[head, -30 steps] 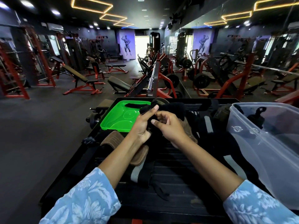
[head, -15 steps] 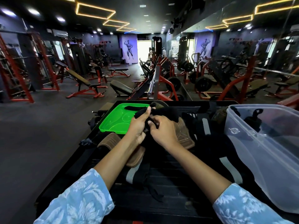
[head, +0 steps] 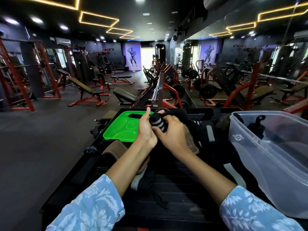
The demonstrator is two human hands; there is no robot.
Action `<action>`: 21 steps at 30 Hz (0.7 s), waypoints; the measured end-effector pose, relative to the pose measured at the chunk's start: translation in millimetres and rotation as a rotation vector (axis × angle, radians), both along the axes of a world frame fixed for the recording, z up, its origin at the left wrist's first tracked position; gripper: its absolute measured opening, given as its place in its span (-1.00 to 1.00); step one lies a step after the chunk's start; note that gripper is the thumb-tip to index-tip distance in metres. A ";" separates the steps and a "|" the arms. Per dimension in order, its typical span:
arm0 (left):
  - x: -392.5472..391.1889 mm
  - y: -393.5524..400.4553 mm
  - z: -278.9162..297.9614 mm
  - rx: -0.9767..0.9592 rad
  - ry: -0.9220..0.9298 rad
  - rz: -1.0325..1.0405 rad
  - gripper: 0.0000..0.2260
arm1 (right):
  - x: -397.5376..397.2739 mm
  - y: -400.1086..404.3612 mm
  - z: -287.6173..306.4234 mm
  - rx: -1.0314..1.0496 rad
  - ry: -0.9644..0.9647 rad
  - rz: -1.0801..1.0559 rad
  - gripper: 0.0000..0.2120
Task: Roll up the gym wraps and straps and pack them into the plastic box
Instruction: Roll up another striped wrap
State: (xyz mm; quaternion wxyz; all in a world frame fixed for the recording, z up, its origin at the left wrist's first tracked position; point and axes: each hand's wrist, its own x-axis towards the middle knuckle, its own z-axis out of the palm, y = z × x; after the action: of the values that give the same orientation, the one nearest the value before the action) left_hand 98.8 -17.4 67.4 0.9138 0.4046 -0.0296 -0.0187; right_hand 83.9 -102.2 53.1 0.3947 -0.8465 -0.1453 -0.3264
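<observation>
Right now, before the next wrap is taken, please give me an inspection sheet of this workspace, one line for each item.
Surface: black slatted platform, mostly covered by gear.
Job's things: striped wrap, partly rolled, held above the platform; clear plastic box at the right, dark straps already inside; more black wraps lying loose.
Clutter: green lid at far left, a black strap on it; brown leather pads under the forearms.
Grips: left hand holds the roll, thumb raised; right hand pinches the roll from the other side.
Cables: nothing seen.
Surroundings: gym floor with red benches and a barbell; mirror wall at right.
</observation>
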 end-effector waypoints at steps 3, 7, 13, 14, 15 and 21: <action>5.0 -10.7 0.8 -0.019 0.024 0.071 -0.72 | 6.9 -8.2 7.9 -0.025 0.068 0.024 -0.72; 12.8 -19.2 -3.1 -0.008 0.015 0.081 -0.76 | 15.7 -19.6 7.0 -0.014 0.158 0.066 -0.72; 22.2 -21.7 -13.6 0.174 0.011 0.143 -0.77 | 20.3 -33.1 0.2 0.120 0.270 0.183 -0.79; 22.2 -21.1 -15.0 0.211 0.003 0.144 -0.80 | 22.4 -34.8 0.5 0.139 0.297 0.212 -0.81; 22.3 -20.1 -16.3 0.246 -0.022 0.126 -0.81 | 23.6 -36.1 1.3 0.163 0.313 0.237 -0.81; 17.5 -15.7 -19.7 0.408 -0.122 0.051 -0.89 | 28.2 -39.0 -2.3 0.160 0.312 0.318 -0.86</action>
State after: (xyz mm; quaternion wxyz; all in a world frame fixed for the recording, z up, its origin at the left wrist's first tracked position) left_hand 116.3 -33.0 47.8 0.8096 0.5823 -0.0703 0.0236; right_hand 112.1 -141.2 50.8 0.5248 -0.8191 -0.1875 -0.1361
